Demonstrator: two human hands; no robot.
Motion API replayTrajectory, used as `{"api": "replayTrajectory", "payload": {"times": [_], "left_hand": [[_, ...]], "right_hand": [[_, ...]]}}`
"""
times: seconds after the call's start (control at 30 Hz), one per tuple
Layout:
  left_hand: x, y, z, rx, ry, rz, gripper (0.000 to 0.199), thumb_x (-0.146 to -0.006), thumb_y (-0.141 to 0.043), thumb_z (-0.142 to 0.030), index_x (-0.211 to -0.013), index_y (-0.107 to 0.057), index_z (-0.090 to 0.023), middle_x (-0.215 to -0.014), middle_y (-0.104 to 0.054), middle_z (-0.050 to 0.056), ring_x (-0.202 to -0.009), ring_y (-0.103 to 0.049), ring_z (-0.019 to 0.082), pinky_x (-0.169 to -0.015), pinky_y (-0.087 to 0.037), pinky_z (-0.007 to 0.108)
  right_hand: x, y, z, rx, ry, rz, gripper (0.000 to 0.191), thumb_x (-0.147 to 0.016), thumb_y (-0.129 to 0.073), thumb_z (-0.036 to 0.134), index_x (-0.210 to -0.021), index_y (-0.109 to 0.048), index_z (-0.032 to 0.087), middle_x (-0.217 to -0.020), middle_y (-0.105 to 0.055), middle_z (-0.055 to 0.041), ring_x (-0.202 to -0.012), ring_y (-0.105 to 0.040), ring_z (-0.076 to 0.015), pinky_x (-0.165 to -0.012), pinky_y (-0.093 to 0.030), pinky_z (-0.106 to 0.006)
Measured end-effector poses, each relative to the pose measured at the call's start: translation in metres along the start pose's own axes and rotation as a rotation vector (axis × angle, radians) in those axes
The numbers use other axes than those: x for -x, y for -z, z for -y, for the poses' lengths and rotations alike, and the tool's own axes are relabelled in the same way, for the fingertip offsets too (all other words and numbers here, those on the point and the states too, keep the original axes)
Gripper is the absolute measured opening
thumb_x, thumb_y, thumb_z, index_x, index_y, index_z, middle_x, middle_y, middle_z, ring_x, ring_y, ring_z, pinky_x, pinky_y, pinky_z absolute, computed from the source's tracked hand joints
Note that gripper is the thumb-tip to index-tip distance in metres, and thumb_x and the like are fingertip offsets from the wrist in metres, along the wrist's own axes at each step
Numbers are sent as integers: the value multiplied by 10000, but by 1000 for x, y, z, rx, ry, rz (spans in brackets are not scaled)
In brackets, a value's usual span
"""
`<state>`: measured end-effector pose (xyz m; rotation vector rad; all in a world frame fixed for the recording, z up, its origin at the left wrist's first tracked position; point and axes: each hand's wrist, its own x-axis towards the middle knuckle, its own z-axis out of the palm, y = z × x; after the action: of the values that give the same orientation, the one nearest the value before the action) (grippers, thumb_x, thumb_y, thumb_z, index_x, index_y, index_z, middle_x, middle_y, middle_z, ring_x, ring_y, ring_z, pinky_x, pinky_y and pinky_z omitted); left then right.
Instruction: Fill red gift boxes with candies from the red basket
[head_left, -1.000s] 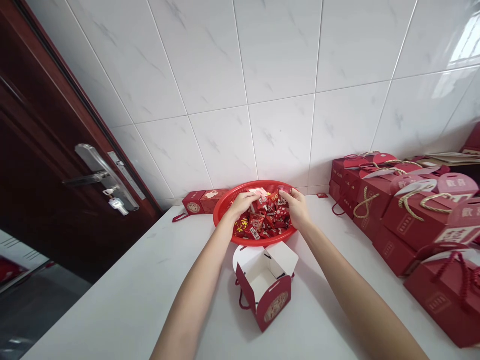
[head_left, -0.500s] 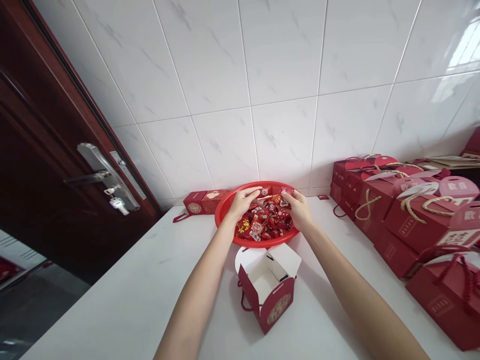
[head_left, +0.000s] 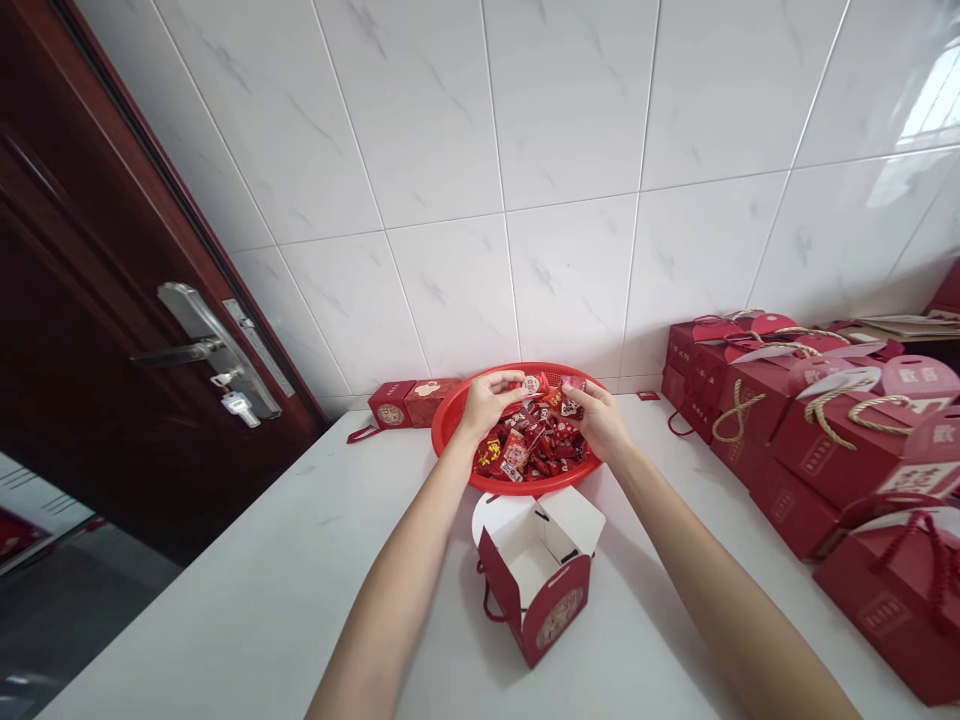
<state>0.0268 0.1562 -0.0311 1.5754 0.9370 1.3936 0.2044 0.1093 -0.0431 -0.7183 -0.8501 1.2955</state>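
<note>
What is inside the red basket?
A heap of small wrapped packets, mostly red, lies in the red basket. Whatever lies beneath the top ones is covered; the left hand and right hand hide parts.

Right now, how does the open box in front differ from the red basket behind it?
Shape: the open box is angular, with raised flaps, while the red basket is round-edged and wider.
Contents: the basket holds wrapped packets, while the box shows its white inside.
Hands: the left hand and right hand are at the basket, while neither touches the box.
Both are red outside and stand on the table.
</note>
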Motion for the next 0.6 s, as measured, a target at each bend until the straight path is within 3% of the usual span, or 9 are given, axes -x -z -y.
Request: {"api": "replayTrajectory", "payload": {"times": [0.07,0.13,0.27,0.43,0.6], "left_hand": [[-1,0,1,-5,-3,-18,438,-502,-903,-386,-829,-743,-142,-947,-775,86,-950,-703,252,-930,-536,421],[1,-1,1,-6,1,39,438,-529,-897,-392,-847,-736,-138,-946,-770,87,-924,-704,245,-911,-541,422],[7,-2,-4,9,-6,185,407,-597,-874,-377,-896,-741,-136,-1056,-756,103,-960,-695,239,-914,-534,403],[10,-3,-8,9,17,247,508,-635,-851,-336,-1096,-721,-169,-1148,-728,92,-1040,-671,243,-918,-520,387],[8,-2,-6,-63,30,344,480,-603,-859,-314,-1046,-749,-165,-1240,-694,102,-1136,-625,272,-960,-494,395]], "right_hand": [[0,0,1,4,-9,16,353,-516,-877,408,-763,-713,216,-790,-739,-6,-744,-660,-190,-641,-533,-301],[1,0,1,15,-14,38,363,-520,-879,415,-770,-715,210,-784,-738,-6,-733,-661,-188,-648,-533,-307],[1,0,1,41,-21,63,382,-526,-885,439,-774,-711,207,-764,-736,-9,-715,-666,-193,-659,-535,-317],[1,0,1,21,-16,46,391,-499,-895,441,-763,-716,214,-768,-735,1,-743,-676,-198,-710,-574,-347],[2,0,1,55,-10,69,401,-518,-882,458,-789,-712,217,-803,-744,-17,-803,-698,-230,-720,-573,-352]]}}
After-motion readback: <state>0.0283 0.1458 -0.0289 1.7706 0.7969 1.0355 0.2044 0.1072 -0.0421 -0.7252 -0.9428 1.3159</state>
